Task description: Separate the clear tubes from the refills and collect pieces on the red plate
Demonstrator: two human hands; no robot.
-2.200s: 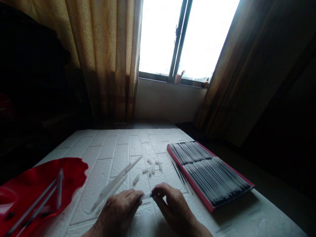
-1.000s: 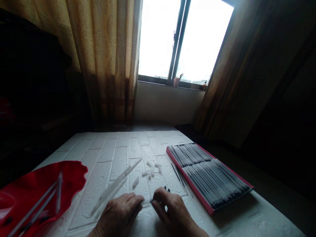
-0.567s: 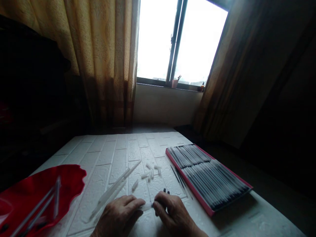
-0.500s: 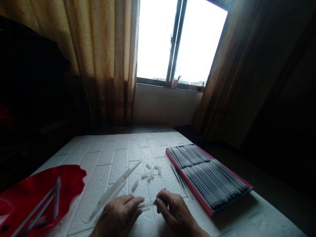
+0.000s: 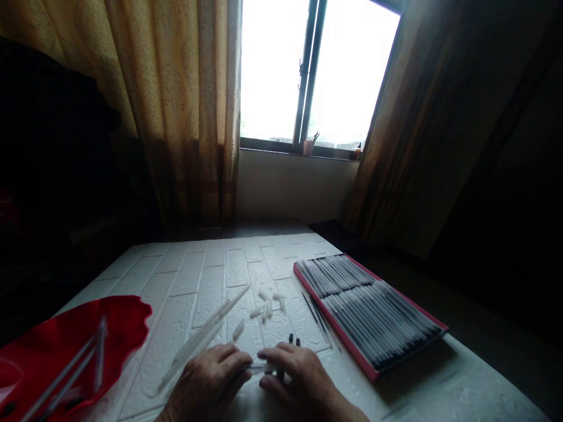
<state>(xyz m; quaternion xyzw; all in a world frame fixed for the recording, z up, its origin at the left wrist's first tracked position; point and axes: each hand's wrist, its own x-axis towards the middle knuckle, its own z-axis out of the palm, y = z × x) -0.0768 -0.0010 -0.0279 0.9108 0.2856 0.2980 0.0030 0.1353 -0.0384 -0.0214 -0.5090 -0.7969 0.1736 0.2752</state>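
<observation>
Near the front of the table, my left hand (image 5: 213, 372) is closed around a thin clear pen barrel (image 5: 255, 367) whose end points right. My right hand (image 5: 303, 375) pinches a small whitish pen cap (image 5: 270, 368) against that end; its fingers partly hide the contact. Just beyond the right fingers stand two small black plugs (image 5: 291, 338). Clear empty pen barrels (image 5: 202, 334) lie slanting past my left hand. Several loose translucent caps (image 5: 266, 308) are scattered ahead of both hands, with one cap (image 5: 238, 329) apart from them. Thin dark refills (image 5: 314, 310) lie to the right.
A red-edged box (image 5: 329, 328) full of tightly packed pen-like sticks lies at right. On the left sits a red scalloped tray (image 5: 127, 316) holding several pens (image 5: 70, 375). The white brick-patterned table (image 5: 176, 275) stands before a window and curtains.
My right hand has opened its grip slightly and shifted left toward the barrel end, where a whitish cap now shows. Two black plugs now show beyond its fingers. The view has shifted slightly.
</observation>
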